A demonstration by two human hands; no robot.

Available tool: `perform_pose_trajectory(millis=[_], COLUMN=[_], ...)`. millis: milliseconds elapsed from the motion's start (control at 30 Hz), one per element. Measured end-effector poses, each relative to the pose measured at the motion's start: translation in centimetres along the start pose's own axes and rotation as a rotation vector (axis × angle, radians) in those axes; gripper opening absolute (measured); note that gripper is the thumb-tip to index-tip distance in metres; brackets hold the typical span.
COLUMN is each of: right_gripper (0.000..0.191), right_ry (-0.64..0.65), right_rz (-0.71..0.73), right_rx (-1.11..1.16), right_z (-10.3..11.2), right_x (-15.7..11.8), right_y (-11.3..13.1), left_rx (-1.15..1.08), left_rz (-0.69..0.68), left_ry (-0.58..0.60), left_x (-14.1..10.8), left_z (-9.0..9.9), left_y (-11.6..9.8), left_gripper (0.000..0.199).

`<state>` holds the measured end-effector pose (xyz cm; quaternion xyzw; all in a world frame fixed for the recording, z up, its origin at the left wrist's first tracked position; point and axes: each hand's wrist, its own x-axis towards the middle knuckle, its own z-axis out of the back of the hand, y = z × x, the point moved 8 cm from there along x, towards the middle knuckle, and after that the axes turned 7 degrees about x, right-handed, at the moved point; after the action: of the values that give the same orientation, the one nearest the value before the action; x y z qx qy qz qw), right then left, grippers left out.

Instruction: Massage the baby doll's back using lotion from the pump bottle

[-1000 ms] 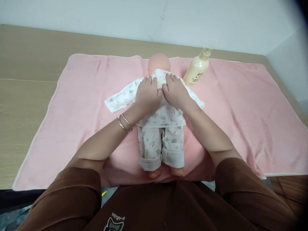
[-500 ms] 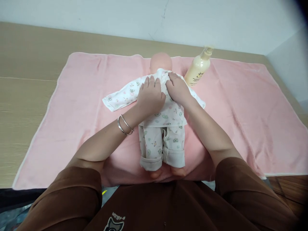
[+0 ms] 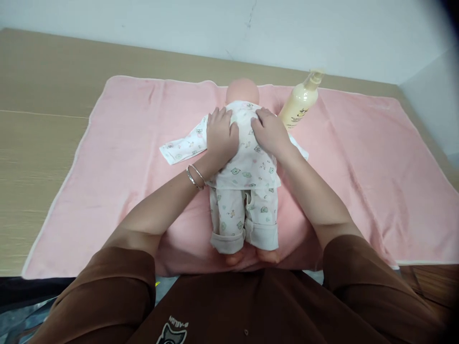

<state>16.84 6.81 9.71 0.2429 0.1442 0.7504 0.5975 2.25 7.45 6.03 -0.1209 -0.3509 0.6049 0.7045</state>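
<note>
A baby doll (image 3: pixel 244 91) lies on a pink blanket with its bald head away from me and its face out of sight. It wears a white printed top (image 3: pixel 247 162) and matching trousers (image 3: pixel 231 215) with turned-up cuffs. My left hand (image 3: pixel 220 136) rests on the left side of the doll's upper back, fingers extended and thumb apart. On the opposite shoulder, my right hand (image 3: pixel 270 131) lies with its thumb towards the middle of the back. Both hands are open against the cloth. The right sleeve is partly hidden behind my right forearm.
The pink blanket (image 3: pixel 122 129) covers much of the wooden table (image 3: pixel 39 114). A cream pump bottle (image 3: pixel 299 102) stands just right of the doll's head. A pale wall (image 3: pixel 161 28) runs behind the table.
My left hand has slid left, from the middle of the back towards the shoulder. My right hand has shifted slightly outward. The upper back of the top, bunched before, now looks smoother.
</note>
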Motion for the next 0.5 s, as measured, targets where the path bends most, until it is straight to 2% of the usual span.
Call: perform_pose_trajectory(millis=[133, 200, 300, 333, 500], right_gripper=[0.055, 0.057, 0.058, 0.057, 0.058], right_ry=[-0.198, -0.162, 0.015, 0.033, -0.118], right_rz=[0.167, 0.196, 0.118, 0.109, 0.116], right_rx=[0.004, 0.009, -0.002, -0.002, -0.015], right_z=[1.8, 1.0, -1.1, -1.3, 0.4], right_x=[-1.0, -1.4, -1.3, -1.2, -1.4], right_y=[2.1, 3.0, 2.8, 2.7, 2.7], left_rx=[-0.017, -0.018, -0.028, -0.03, -0.029], left_rz=[-0.057, -0.037, -0.031, -0.036, -0.055], left_ry=[-0.053, -0.042, -0.04, -0.043, -0.053], left_x=[-0.1, 0.1, 0.2, 0.3, 0.0], left_z=[0.3, 0.0, -0.4, -0.5, -0.2], left_y=[-0.1, 0.4, 0.9, 1.0, 0.6], left_gripper=[0.047, 0.048, 0.048, 0.048, 0.046])
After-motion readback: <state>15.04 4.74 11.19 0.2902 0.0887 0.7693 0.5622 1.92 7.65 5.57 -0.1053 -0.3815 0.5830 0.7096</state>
